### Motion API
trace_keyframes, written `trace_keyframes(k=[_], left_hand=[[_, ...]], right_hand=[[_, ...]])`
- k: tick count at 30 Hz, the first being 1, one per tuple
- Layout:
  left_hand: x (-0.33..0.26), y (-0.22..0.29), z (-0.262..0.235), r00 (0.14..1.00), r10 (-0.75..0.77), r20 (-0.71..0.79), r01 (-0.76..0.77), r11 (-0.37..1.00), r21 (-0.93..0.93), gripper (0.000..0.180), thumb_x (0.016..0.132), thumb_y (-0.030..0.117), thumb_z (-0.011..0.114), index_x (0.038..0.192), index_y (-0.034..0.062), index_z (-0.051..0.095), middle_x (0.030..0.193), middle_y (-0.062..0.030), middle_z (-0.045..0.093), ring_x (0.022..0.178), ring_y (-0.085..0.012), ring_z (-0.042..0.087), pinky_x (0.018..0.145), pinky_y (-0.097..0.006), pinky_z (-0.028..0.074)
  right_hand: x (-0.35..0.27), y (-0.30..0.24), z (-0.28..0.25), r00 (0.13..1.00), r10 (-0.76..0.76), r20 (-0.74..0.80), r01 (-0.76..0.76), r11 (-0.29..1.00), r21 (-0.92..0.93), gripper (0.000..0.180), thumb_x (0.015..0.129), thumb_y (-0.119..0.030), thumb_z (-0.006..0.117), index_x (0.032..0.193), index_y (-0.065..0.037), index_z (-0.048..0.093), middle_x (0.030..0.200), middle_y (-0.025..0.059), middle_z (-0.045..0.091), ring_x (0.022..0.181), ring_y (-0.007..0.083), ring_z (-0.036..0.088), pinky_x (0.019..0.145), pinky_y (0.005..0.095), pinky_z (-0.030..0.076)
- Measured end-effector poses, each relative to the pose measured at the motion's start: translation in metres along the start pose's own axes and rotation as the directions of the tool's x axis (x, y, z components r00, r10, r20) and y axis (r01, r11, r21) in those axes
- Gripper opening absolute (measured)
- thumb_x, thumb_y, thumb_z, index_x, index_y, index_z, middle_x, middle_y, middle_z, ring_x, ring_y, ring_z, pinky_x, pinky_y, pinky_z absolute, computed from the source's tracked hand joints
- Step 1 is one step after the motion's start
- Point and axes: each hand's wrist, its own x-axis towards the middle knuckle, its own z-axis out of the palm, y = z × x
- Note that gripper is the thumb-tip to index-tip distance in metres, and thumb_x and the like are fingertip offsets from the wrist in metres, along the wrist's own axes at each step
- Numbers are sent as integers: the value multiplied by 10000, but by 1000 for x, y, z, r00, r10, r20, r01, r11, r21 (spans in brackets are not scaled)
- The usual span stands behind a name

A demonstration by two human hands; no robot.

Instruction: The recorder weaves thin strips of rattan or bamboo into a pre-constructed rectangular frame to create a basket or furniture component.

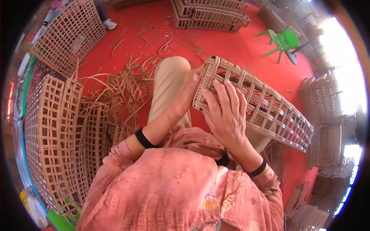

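Note:
A long, narrow woven basket (266,96) of tan strips, with an open lattice, slants from the middle of the view down to the right, over my right thigh. My left hand (187,90) grips its near end from the left; the thumb shows along the edge and the other fingers are mostly hidden behind the weave. Across the lattice beside that end lies my right hand (227,111), its fingers bent over the strands and the thumb largely concealed at the lower edge. Dark gaps show between the basket's strips.
Loose cut strips (127,88) litter the red floor (131,38) left of my knee. Lattice panels (58,127) stand at the left, with another large panel (69,36) behind. Stacked baskets (210,15) are at the far side, a green chair (285,40) far right, more baskets (322,104) along the right.

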Motion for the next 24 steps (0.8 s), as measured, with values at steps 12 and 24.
trace_keyframes(k=[12, 24], left_hand=[[65, 52, -26, 947, 229, 223, -320, 655, 685, 263, 990, 24, 568, 1242, 14, 644, 1126, -101, 682, 1021, -193, 670, 874, -293, 554], [80, 68, -39, 857, 200, 475, -515, 333, 790, 431, 861, -90, 602, 1265, 54, 645, 1163, -140, 695, 1033, -312, 697, 869, -364, 601]], right_hand=[[1, -3, 4, 988, 122, -97, -124, 992, -20, 486, 779, -101, 680, 1261, -75, 619, 1331, 93, 570, 1154, 253, 568, 955, 429, 426], [6, -5, 7, 985, 142, -96, -149, 986, -71, 374, 848, -132, 670, 1221, -105, 667, 1326, 86, 595, 1124, 241, 603, 937, 401, 455]])
